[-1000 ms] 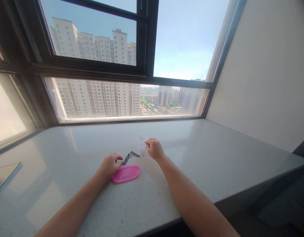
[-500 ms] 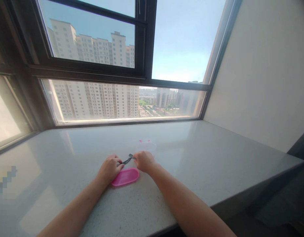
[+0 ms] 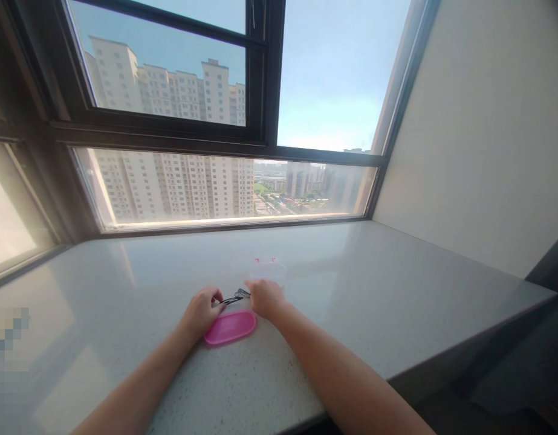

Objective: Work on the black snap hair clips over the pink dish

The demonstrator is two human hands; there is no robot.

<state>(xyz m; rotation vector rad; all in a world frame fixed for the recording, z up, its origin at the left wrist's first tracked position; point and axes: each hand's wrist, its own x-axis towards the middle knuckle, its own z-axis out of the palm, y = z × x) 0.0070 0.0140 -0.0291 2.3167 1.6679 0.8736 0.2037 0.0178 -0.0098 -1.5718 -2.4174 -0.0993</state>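
Observation:
My left hand (image 3: 206, 311) pinches a slim black hair clip (image 3: 232, 300) between thumb and fingers, its free end pointing right. Facing it, my right hand (image 3: 266, 298) is closed on a second, greyish-black hair clip (image 3: 243, 293); the far part of that clip is hidden by the fingers. The two clips lie close together, and I cannot tell whether they touch. Just below them sits a pink oval tray (image 3: 230, 328) with a raised rim, its left end beside my left hand. Behind my right hand lies a clear plastic lid (image 3: 275, 269) with small pink tabs.
The pale speckled counter (image 3: 351, 314) spreads around both hands and drops off at its front right edge. A dark-framed window (image 3: 183, 136) rises at the back, with tall buildings outside. A white wall (image 3: 478, 145) closes off the right side.
The clips have shifted slightly and the one in my right hand has turned, its free end lower now. My right index finger has lifted a little. The tray and lid are unmoved.

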